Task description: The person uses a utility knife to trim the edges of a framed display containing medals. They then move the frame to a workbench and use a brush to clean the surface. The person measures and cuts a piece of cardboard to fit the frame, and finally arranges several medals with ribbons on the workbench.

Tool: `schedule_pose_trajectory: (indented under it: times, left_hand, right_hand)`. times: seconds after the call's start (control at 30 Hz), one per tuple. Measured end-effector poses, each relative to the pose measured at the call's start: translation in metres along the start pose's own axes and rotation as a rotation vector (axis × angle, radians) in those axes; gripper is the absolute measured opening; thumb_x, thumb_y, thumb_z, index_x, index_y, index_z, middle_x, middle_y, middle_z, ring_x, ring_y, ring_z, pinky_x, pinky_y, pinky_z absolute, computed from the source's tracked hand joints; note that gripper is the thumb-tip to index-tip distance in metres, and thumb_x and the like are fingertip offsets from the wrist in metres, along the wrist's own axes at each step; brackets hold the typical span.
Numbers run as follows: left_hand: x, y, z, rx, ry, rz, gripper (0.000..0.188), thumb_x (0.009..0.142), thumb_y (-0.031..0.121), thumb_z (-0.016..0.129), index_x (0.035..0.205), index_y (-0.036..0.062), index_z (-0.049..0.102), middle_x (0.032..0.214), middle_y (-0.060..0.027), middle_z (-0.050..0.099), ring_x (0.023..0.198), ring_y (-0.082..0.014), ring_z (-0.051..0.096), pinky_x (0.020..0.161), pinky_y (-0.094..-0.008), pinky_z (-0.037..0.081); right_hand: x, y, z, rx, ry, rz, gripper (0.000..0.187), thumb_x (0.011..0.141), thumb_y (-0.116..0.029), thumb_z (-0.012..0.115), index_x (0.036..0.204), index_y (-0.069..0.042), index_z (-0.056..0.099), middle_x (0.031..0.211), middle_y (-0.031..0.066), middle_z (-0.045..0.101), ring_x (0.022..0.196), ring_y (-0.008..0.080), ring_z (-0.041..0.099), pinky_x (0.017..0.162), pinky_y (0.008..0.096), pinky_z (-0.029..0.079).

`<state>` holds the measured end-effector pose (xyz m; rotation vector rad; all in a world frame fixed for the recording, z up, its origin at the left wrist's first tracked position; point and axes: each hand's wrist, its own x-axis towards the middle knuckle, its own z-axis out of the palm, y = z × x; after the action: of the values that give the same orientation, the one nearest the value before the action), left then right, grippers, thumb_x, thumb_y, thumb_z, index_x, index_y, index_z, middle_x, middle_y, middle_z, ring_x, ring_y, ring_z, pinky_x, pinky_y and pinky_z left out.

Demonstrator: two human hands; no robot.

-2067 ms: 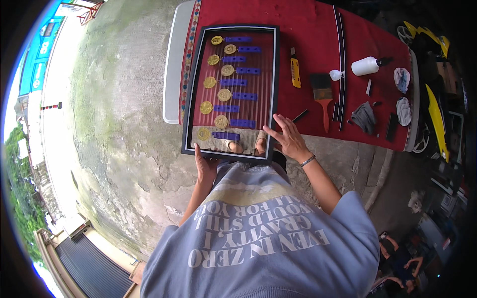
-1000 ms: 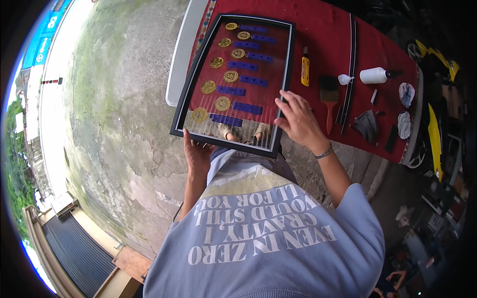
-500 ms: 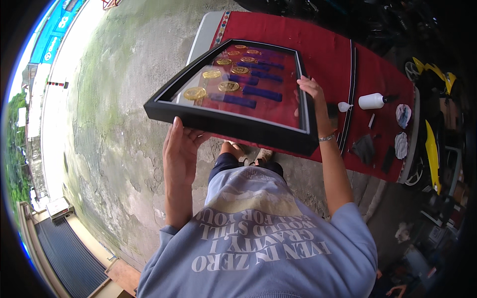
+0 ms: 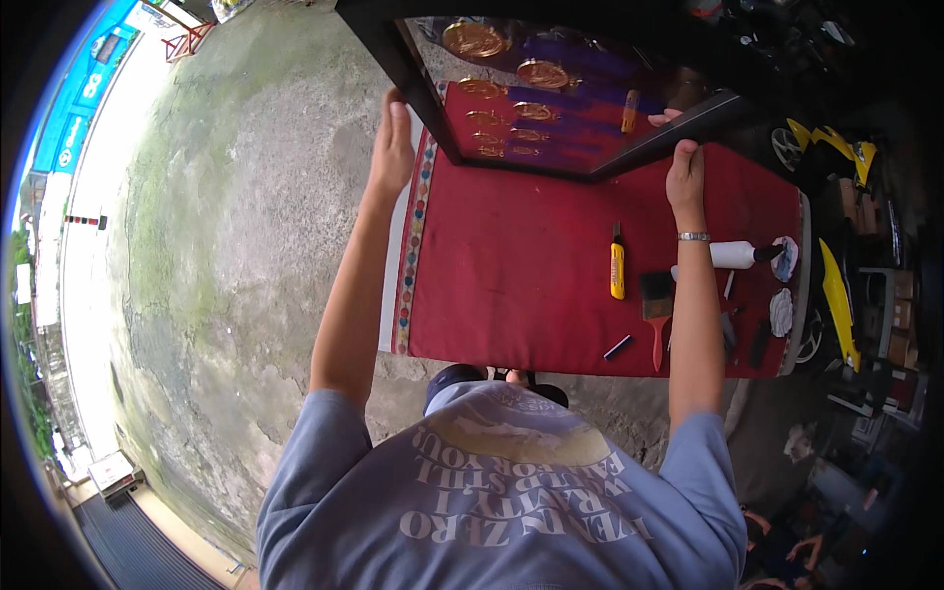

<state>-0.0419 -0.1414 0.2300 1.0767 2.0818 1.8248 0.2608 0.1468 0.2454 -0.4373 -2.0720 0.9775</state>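
Note:
Ahead of me, above the far part of the table, a black display frame (image 4: 413,88) with a clear pane is tilted up steeply. Behind the pane, rows of gold medals (image 4: 476,39) lie on purple ribbons. My left hand (image 4: 393,147) presses along the frame's left side, its fingers mostly hidden behind the edge. On the frame's right side, my right hand (image 4: 685,179) grips the edge with its thumb toward me. Some fingertips of that hand show at the pane. The frame's upper part runs out of view.
A red cloth (image 4: 511,265) with a patterned border covers the table. On it lie a yellow utility knife (image 4: 618,265), a paintbrush (image 4: 657,320) with a red handle, a white bottle (image 4: 731,256), a small blue-and-white stick (image 4: 618,347) and crumpled cloths (image 4: 781,313). Yellow panels (image 4: 839,305) stand at right.
The frame has gone up and away from me and stands more upright. My left hand moved from its near edge to its left side. The knife and brush have come into view.

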Motion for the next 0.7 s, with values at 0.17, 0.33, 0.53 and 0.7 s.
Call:
schedule_pose_trajectory:
  times: [0.17, 0.33, 0.53, 0.7]
  left_hand:
    - [0.027, -0.088, 0.036, 0.051, -0.062, 0.202, 0.059, 0.109, 0.046, 0.031, 0.144, -0.0016, 0.038, 0.114, -0.0193, 0.062, 0.102, -0.0328, 0.061, 0.089, -0.0405, 0.046]
    - [0.052, -0.07, 0.038, 0.128, -0.044, 0.025, 0.053, 0.109, 0.045, 0.032, 0.133, 0.0015, 0.05, 0.094, -0.0187, 0.065, 0.085, -0.033, 0.062, 0.077, -0.0418, 0.047]
    - [0.005, -0.056, 0.021, 0.127, 0.032, -0.399, 0.061, 0.108, 0.049, 0.031, 0.092, -0.0023, 0.061, 0.067, -0.0149, 0.057, 0.061, -0.0298, 0.054, 0.061, -0.043, 0.043]
    - [-0.071, -0.102, 0.013, 0.414, -0.085, -0.618, 0.073, 0.106, 0.057, 0.025, 0.094, -0.0048, 0.061, 0.079, -0.0293, 0.063, 0.077, -0.0505, 0.059, 0.073, -0.0521, 0.045]
  right_hand:
    - [-0.029, 0.079, 0.044, 0.029, 0.037, 0.241, 0.096, 0.092, -0.078, 0.014, 0.134, 0.001, 0.049, 0.122, 0.0148, 0.065, 0.12, 0.0243, 0.059, 0.11, 0.0386, 0.04]
    - [-0.009, 0.064, 0.073, 0.157, 0.258, 0.365, 0.083, 0.095, -0.076, 0.022, 0.102, 0.0, 0.057, 0.085, 0.0082, 0.066, 0.084, 0.0186, 0.065, 0.081, 0.0329, 0.051]
    - [-0.046, 0.0, 0.088, 0.072, 0.314, 0.751, 0.075, 0.099, -0.071, 0.03, 0.083, -0.003, 0.057, 0.058, 0.0049, 0.059, 0.051, 0.0149, 0.06, 0.048, 0.0273, 0.048]
    - [-0.137, 0.017, 0.109, 0.005, 0.156, 0.998, 0.074, 0.099, -0.071, 0.031, 0.077, -0.005, 0.057, 0.054, 0.0047, 0.058, 0.044, 0.0149, 0.058, 0.039, 0.0285, 0.045]
